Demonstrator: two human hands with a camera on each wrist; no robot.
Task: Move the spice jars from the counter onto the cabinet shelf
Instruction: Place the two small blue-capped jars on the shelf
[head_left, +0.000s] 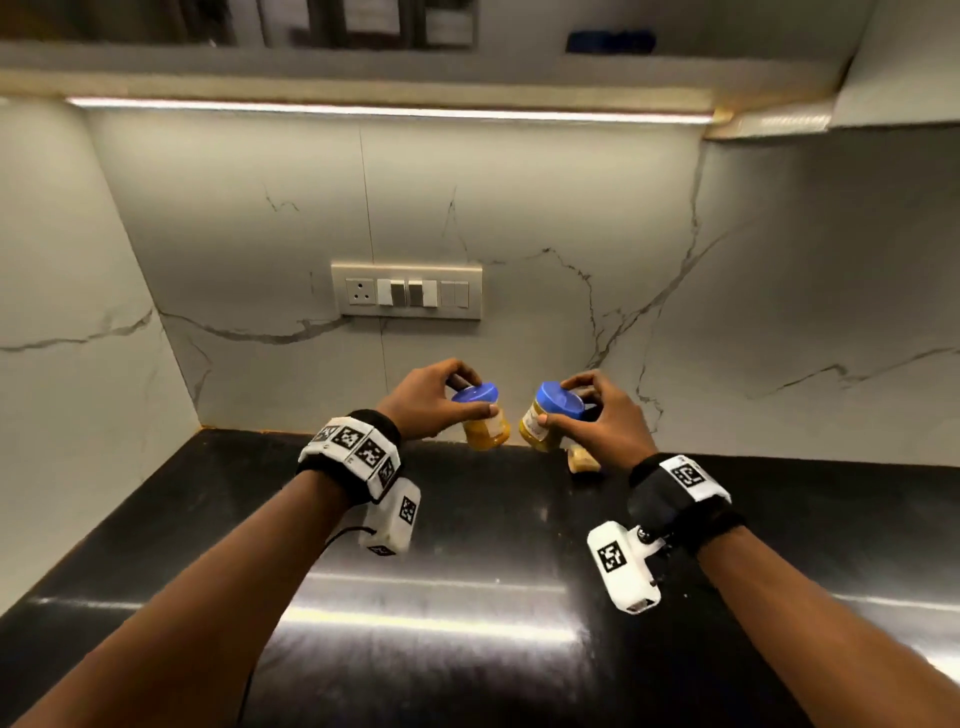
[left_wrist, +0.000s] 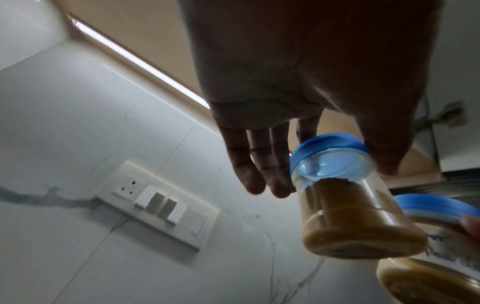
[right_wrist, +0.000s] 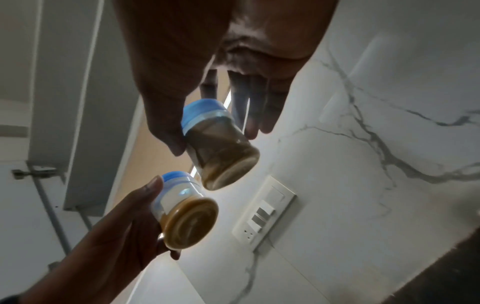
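Two small clear spice jars with blue lids and yellow-brown powder are off the black counter (head_left: 467, 545), tilted toward each other. My left hand (head_left: 470, 395) grips the left jar (head_left: 485, 423) by its lid and neck, thumb in front; from the left wrist that jar (left_wrist: 350, 205) shows between thumb and fingers of the left hand (left_wrist: 324, 176). My right hand (head_left: 563, 402) grips the right jar (head_left: 540, 426) the same way; the right wrist view has this jar (right_wrist: 221, 152) in the right hand (right_wrist: 215, 142). A third jar (head_left: 582, 460) stands on the counter, half hidden under my right hand.
The cabinet shelf (head_left: 363, 73) runs overhead, with dark containers and a blue object (head_left: 610, 41) on it. A light strip (head_left: 389, 110) glows under it. A switch panel (head_left: 408, 291) sits on the marble back wall. A side wall (head_left: 78, 312) closes the left.
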